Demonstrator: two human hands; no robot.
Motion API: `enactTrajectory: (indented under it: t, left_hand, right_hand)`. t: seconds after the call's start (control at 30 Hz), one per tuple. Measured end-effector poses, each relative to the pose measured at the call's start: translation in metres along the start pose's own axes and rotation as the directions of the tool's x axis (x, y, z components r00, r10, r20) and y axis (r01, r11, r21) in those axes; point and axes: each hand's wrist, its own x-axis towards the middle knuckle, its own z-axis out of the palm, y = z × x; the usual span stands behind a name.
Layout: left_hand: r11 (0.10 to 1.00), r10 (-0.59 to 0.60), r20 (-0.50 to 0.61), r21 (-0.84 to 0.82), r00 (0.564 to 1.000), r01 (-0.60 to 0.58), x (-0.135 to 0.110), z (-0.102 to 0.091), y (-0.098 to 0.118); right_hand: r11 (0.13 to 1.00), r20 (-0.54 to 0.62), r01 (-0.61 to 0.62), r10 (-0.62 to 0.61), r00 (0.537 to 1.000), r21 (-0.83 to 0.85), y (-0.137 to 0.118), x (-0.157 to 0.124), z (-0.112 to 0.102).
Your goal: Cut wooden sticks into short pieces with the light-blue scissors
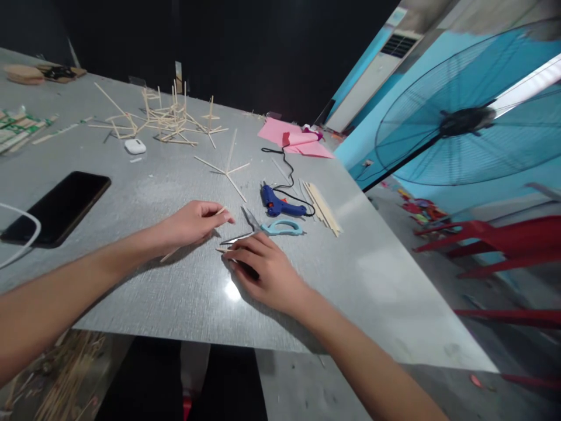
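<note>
My left hand [193, 223] pinches a thin wooden stick [169, 255] that runs back under the hand toward me, its tip showing at the fingertips. My right hand [263, 269] lies palm down on the grey table [385, 280], fingers over a short stick piece [222, 249]. Just beyond its fingertips lie open scissors with light blue handles [280, 227]. A blue glue gun [278, 204] with a black cord rests behind the scissors. A glued cross of sticks [227, 171] lies further back.
A bundle of sticks [324, 209] lies right of the glue gun. Stick structures [169, 120], a white earbud case [135, 146], a black phone [59, 207] and pink paper [295, 139] sit farther off. A fan [468, 120] and red chairs [504, 240] stand right of the table edge.
</note>
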Motion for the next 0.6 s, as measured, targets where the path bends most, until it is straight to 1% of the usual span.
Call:
enactTrajectory:
  t: [0.2,0.27,0.3,0.37,0.43,0.47,0.53,0.57,0.6]
  left_hand:
    - [0.999,-0.035,-0.004,-0.035,0.999,0.034,-0.001,-0.001,-0.003]
    - [0.998,-0.031,0.004,-0.057,0.999,0.032,-0.002,-0.002,-0.003]
    - [0.997,-0.030,0.010,-0.074,0.999,0.031,-0.002,-0.003,-0.002]
    - [0.993,-0.034,0.002,-0.110,0.999,0.034,-0.002,-0.003,0.000]
    - [0.992,-0.043,-0.022,-0.120,0.999,0.040,-0.001,-0.003,0.003]
    - [0.994,-0.044,-0.035,-0.104,0.998,0.040,-0.001,-0.002,0.003]
    - [1.000,0.002,-0.074,-0.010,0.997,-0.003,-0.002,0.001,0.002]
    - [0.996,0.065,-0.106,0.068,0.992,-0.058,-0.003,0.003,0.000]
    - [0.977,0.159,-0.134,0.167,0.978,-0.135,-0.005,0.007,-0.003]
  right_hand:
    - [1.000,-0.004,-0.014,0.014,1.000,0.002,-0.003,0.001,0.002]
    - [1.000,-0.009,-0.026,0.026,1.000,-0.004,0.000,0.002,-0.001]
    - [0.999,-0.030,-0.044,0.044,0.999,-0.021,0.004,0.002,-0.003]
    - [0.987,-0.125,-0.127,0.114,0.986,-0.100,0.014,0.000,-0.009]
    - [0.938,-0.236,-0.273,0.221,0.946,-0.213,0.027,-0.003,-0.016]
    - [0.901,-0.260,-0.347,0.281,0.924,-0.261,0.032,-0.005,-0.019]
    - [0.832,-0.228,-0.443,0.385,0.894,-0.335,0.037,-0.009,-0.022]
    - [0.808,-0.191,-0.459,0.417,0.889,-0.370,0.037,-0.009,-0.022]
    - [0.792,-0.155,-0.456,0.432,0.888,-0.407,0.036,-0.010,-0.022]
